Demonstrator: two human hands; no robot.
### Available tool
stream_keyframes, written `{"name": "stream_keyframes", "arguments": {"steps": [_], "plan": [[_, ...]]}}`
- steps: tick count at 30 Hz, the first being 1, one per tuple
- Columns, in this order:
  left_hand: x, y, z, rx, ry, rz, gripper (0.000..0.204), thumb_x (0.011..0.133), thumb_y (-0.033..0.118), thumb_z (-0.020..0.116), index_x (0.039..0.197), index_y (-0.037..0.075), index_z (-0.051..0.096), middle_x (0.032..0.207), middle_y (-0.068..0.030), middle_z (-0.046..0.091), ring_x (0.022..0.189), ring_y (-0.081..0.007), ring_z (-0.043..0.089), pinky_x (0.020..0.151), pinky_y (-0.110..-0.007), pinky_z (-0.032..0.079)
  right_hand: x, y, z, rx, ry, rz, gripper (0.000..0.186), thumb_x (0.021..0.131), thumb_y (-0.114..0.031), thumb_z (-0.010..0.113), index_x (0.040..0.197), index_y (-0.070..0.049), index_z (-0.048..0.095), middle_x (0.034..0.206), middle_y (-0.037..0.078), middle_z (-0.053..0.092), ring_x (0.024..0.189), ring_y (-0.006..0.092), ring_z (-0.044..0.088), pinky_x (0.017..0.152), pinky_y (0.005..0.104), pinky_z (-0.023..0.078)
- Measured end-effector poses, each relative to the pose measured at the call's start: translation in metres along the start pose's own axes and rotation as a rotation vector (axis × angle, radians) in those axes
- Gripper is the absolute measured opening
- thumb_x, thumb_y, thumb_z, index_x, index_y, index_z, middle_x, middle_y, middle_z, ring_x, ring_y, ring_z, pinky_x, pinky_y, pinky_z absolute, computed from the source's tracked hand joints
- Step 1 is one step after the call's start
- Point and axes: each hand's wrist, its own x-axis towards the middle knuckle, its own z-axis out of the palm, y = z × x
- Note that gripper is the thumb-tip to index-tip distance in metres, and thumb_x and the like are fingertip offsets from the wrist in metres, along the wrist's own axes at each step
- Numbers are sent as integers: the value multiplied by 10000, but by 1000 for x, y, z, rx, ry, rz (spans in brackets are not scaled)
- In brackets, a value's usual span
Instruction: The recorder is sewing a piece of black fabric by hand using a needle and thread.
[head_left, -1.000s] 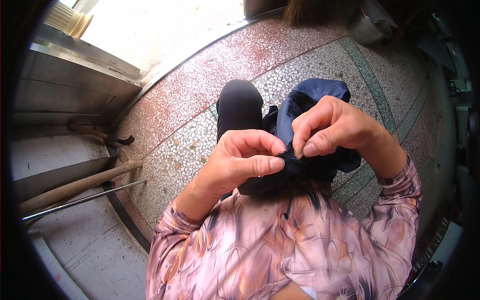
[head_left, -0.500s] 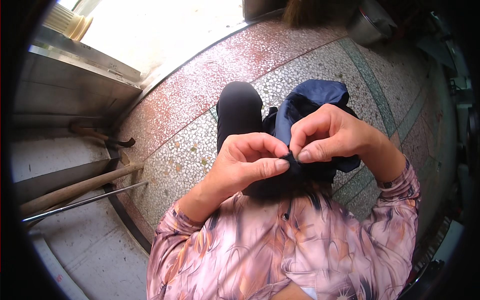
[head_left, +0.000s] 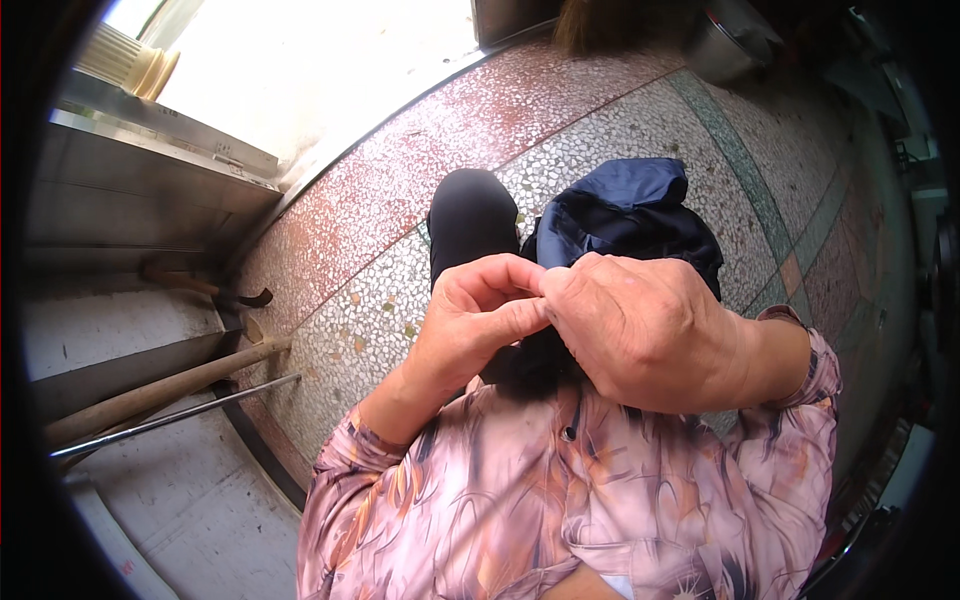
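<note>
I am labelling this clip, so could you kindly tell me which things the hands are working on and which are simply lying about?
In hand:
- left hand and right hand, pinching together
- dark navy fabric bundle

Lying about:
- long wooden handle
- thin metal rod
- steel pot
- speckled terrazzo floor

Both forearms rise from the lower edge in patterned pink sleeves and meet at the middle of the view, close before the chest. The left hand (head_left: 478, 318) is curled, its fingers bent over and its thumb stretched toward the other hand, tips pressed together in a pinching grip. The right hand (head_left: 648, 330) lies knuckles up with its back to the camera, fingers folded under so their tips are hidden, touching the left hand's fingertips.
</note>
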Motion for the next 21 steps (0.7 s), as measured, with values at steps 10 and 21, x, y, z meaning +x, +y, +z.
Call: {"name": "stream_keyframes", "arguments": {"steps": [10, 21], "plan": [[-7, 2, -1, 57, -28, 52, 199, 863, 77, 673, 1024, -7, 592, 969, -24, 632, 906, -91, 598, 829, -241, 488, 2, -10, -7, -65, -54, 1, 179, 698, -47, 597, 863, 12, 565, 707, 86, 543, 589, 185, 585, 483, 277, 472], [-6, 2, -18, -217, -36, -91, 166, 821, -42, 643, 958, 35, 591, 946, -31, 630, 869, -102, 614, 791, -216, 483, -49, 38, -124, 1554, 493, 370, 243, 1022, -131, 278, 1035, 87, 383, 673, 108, 463, 533, 192, 526, 431, 291, 504]]}}
